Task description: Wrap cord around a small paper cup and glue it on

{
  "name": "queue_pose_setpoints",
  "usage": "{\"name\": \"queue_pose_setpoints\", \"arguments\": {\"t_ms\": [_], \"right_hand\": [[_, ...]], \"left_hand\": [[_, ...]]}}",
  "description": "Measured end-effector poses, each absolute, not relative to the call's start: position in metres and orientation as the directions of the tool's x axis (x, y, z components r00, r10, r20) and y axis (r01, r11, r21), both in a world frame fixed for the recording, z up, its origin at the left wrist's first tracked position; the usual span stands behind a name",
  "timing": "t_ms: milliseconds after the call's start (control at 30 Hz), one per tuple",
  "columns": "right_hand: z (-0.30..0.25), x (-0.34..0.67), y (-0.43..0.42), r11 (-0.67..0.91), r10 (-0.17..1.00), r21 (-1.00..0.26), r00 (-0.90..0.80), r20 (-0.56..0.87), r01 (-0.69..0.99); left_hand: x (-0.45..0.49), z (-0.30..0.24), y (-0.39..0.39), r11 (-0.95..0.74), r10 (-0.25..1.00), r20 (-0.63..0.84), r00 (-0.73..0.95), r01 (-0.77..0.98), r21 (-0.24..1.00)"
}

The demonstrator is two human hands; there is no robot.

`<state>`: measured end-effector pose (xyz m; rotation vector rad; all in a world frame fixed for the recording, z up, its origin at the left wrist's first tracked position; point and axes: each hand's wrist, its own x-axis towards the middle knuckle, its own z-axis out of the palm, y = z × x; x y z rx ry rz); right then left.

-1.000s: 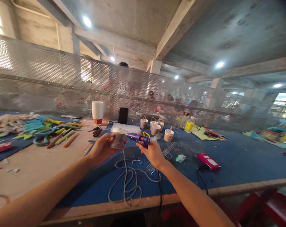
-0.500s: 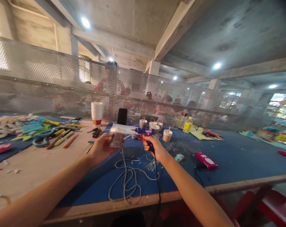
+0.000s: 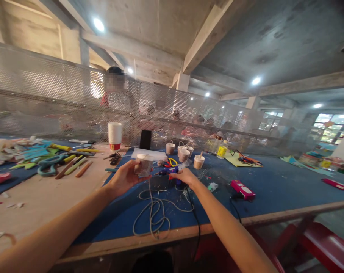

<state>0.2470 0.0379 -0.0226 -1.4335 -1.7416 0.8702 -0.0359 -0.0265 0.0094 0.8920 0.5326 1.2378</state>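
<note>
My left hand (image 3: 123,177) is closed around a small clear plastic cup (image 3: 144,165) with something dark wound round its lower part, held above the blue mat (image 3: 274,189). My right hand (image 3: 183,176) grips a blue glue gun (image 3: 168,171), its nozzle pointing left at the cup's side. The gun's black cable (image 3: 196,216) runs back over the table edge. A length of grey cord (image 3: 155,212) lies looped on the mat below both hands.
Small wrapped cups (image 3: 185,153) stand behind the hands, with a stack of paper cups (image 3: 115,134), a black phone (image 3: 145,139), scissors and coloured sticks (image 3: 61,161) to the left. A pink box (image 3: 243,189) lies right. People sit behind the mesh screen (image 3: 47,98).
The glue gun was raised upright half a second ago; now my right hand has lowered it and aimed the nozzle at the cup. The left hand has kept the cup nearly still.
</note>
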Motion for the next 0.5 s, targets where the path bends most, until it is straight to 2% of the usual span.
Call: {"name": "queue_pose_setpoints", "arguments": {"t_ms": [167,233,300,400,500], "right_hand": [[-0.022,0.25,0.034,0.259,0.964,-0.595,-0.167,0.205,0.761],[-0.022,0.248,0.028,0.254,0.95,-0.477,-0.126,0.285,0.841],[-0.018,0.244,0.023,0.274,0.913,-0.411,-0.1,0.396,0.87],[-0.004,0.233,0.016,0.461,0.825,-0.459,-0.177,0.536,0.759],[0.017,0.218,0.01,0.718,0.686,-0.514,-0.349,0.639,0.469]], "left_hand": [[-0.037,0.008,-0.027,0.085,0.94,0.113,0.322,-0.543,0.835],[-0.037,0.007,-0.027,0.08,0.934,0.121,0.337,-0.526,0.847],[-0.037,0.007,-0.028,0.082,0.927,0.119,0.356,-0.502,0.861],[-0.034,0.008,-0.032,0.098,0.924,0.08,0.374,-0.435,0.895],[-0.031,0.01,-0.037,0.094,0.908,0.065,0.414,-0.354,0.93]]}}
